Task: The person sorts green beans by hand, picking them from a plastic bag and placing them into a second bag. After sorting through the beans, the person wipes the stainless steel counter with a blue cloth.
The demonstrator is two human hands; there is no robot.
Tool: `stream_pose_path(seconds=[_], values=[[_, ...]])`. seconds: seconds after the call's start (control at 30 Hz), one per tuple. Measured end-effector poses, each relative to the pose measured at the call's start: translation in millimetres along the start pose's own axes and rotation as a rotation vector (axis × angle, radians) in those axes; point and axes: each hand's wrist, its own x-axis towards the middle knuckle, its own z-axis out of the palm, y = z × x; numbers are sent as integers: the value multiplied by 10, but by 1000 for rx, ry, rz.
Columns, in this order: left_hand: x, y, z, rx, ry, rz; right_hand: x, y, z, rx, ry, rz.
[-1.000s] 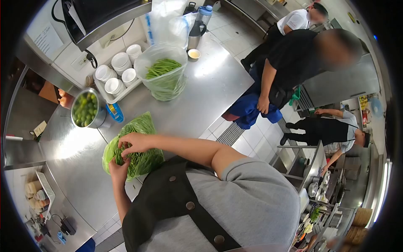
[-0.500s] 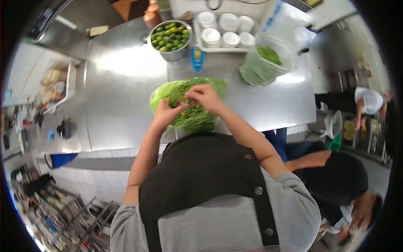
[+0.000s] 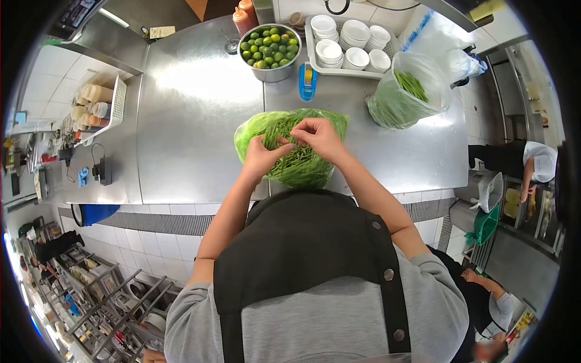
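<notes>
An open plastic bag (image 3: 340, 124) of thin green stems (image 3: 296, 166) lies on the steel counter right in front of me. Over its left part, my left hand (image 3: 261, 158) is closed round some of the stems, thumb pointing right. My right hand (image 3: 321, 140) hovers at the bag's upper middle, thumb and fingers pinched together close to the left thumb. Whatever sits in that pinch is too small to make out. To the right, a second clear bag (image 3: 384, 109) stands upright with green stems (image 3: 411, 86) inside.
Behind the bag are a metal pot of limes (image 3: 270, 51), a blue tape dispenser (image 3: 307, 85) and a white tray (image 3: 348, 71) of stacked small dishes. Sauce bottles (image 3: 242, 18) stand at the back. A basket of bottles (image 3: 115, 118) sits left. Co-workers (image 3: 538, 163) are at the right.
The view has shifted, so the counter's things appear farther right. Both hands stay over the bag, the right one still pinching near the left. The co-worker at lower right has moved farther away.
</notes>
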Motion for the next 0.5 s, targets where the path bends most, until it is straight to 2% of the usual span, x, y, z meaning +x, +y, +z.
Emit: stream_pose_path(seconds=[0.17, 0.27, 0.37, 0.47, 0.5], values=[[-5, 33, -54, 50, -30, 13, 7, 11, 20, 103, 15, 33], [23, 19, -75, 70, -49, 38, -20, -53, 30, 330, -12, 164], [133, -106, -79, 89, -39, 91, -22, -52, -44, 871, -155, 257], [86, 95, -113, -65, 23, 33, -47, -87, -67, 735, -106, 265], [116, 62, -167, -267, -2, -9, -42, -30, -117, 568, -128, 293]])
